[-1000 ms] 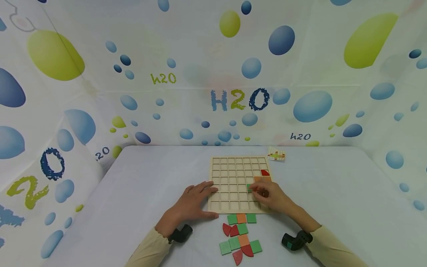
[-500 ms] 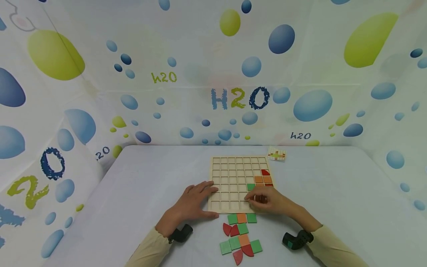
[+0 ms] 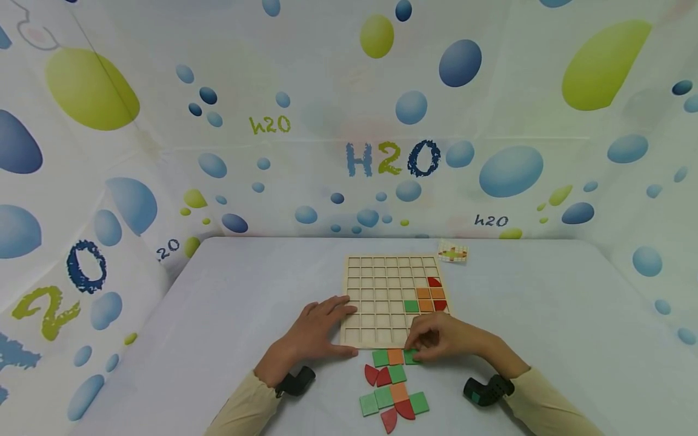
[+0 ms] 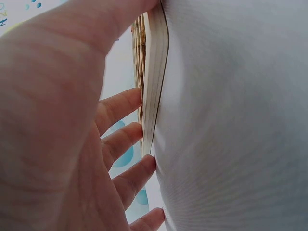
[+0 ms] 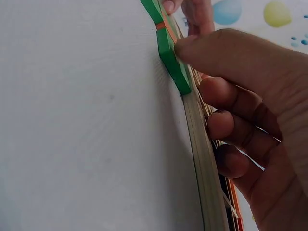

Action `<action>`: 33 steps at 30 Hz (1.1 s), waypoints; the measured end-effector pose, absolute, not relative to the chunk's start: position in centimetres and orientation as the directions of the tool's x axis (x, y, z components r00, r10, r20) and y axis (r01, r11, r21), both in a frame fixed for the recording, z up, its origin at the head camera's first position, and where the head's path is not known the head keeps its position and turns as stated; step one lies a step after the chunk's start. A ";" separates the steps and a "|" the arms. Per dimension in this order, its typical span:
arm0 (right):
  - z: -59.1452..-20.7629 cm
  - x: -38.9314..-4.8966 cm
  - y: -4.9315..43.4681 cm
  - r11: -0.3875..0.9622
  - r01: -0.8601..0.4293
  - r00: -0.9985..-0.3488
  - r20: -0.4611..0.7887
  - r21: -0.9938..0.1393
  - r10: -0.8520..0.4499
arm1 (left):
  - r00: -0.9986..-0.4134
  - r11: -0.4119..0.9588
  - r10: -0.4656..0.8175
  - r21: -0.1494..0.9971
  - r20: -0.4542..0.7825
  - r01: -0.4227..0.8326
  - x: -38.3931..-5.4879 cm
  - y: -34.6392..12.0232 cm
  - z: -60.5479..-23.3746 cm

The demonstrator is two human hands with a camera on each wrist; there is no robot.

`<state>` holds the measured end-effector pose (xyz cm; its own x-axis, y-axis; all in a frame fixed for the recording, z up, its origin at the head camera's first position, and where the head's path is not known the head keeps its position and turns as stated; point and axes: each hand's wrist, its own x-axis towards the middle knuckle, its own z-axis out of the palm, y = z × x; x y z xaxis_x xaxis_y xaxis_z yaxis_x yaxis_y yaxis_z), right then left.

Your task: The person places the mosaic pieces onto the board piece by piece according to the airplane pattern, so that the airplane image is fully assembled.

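A square wooden board (image 3: 376, 293) with a grid of shallow cells lies on the white table. My left hand (image 3: 322, 327) rests along its left edge, fingers spread; in the left wrist view the fingertips meet the board's side (image 4: 155, 72). My right hand (image 3: 444, 336) is at the board's front edge, with thumb and forefinger on a green square tile (image 5: 173, 65) at the end of a row. The forefinger's contact is partly hidden behind the thumb. Orange squares (image 3: 431, 293), red quarter-circles (image 3: 440, 305) and a green square (image 3: 411, 306) sit in cells on the right.
In front of the board lie several loose tiles: green squares (image 3: 368, 404), orange squares (image 3: 398, 392) and red quarter-circles (image 3: 389, 419). A small pattern card (image 3: 452, 252) lies beyond the board's far right corner. A cloth with printed bubbles (image 3: 327, 91) hangs behind.
My right hand has drawn back from the green square in the board toward the front edge and now touches a loose green tile there. The left hand stays put.
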<state>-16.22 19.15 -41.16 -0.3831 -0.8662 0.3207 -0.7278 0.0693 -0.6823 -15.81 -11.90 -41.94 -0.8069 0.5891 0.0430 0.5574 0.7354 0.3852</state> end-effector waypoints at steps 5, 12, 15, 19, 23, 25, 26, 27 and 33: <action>-42.5 -16.9 19.7 0.123 -0.737 -0.394 0.275 -0.665 -0.877 | -0.806 0.735 0.591 0.382 0.045 0.560 -15.8 -11.9 -42.0; -42.9 -17.1 20.0 0.152 -0.742 -0.395 0.242 -0.653 -0.886 | -0.806 0.736 0.591 0.379 0.045 0.561 -15.8 -11.9 -41.9; -42.7 -17.0 20.0 0.162 -0.740 -0.396 0.229 -0.652 -0.889 | -0.806 0.736 0.591 0.380 0.045 0.560 -15.8 -11.9 -41.8; -42.6 -17.0 20.1 0.160 -0.747 -0.388 0.227 -0.646 -0.893 | -0.808 0.738 0.588 0.382 0.042 0.557 -15.7 -11.9 -41.7; -42.7 -17.0 20.1 0.165 -0.748 -0.387 0.220 -0.643 -0.895 | -0.811 0.741 0.583 0.385 0.035 0.550 -15.7 -11.8 -41.8; -42.7 -17.0 20.2 0.168 -0.743 -0.388 0.214 -0.647 -0.896 | -0.813 0.743 0.582 0.386 0.031 0.547 -15.7 -11.8 -41.8; -42.7 -17.0 20.2 0.167 -0.743 -0.387 0.213 -0.648 -0.897 | -0.813 0.744 0.582 0.386 0.029 0.546 -15.7 -11.8 -41.8; -42.7 -17.0 20.2 0.165 -0.745 -0.384 0.214 -0.646 -0.898 | -0.813 0.744 0.582 0.386 0.029 0.546 -15.7 -11.8 -41.9; -42.3 -16.9 20.1 0.150 -0.758 -0.359 0.215 -0.635 -0.908 | -0.813 0.741 0.582 0.394 0.030 0.544 -15.8 -11.8 -41.9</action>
<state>-16.85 20.15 -42.28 -0.3592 -0.9082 0.2147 -0.7580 0.1498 -0.6348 -15.80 -11.82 -41.90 -0.8129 0.5817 0.0296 0.5444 0.7408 0.3936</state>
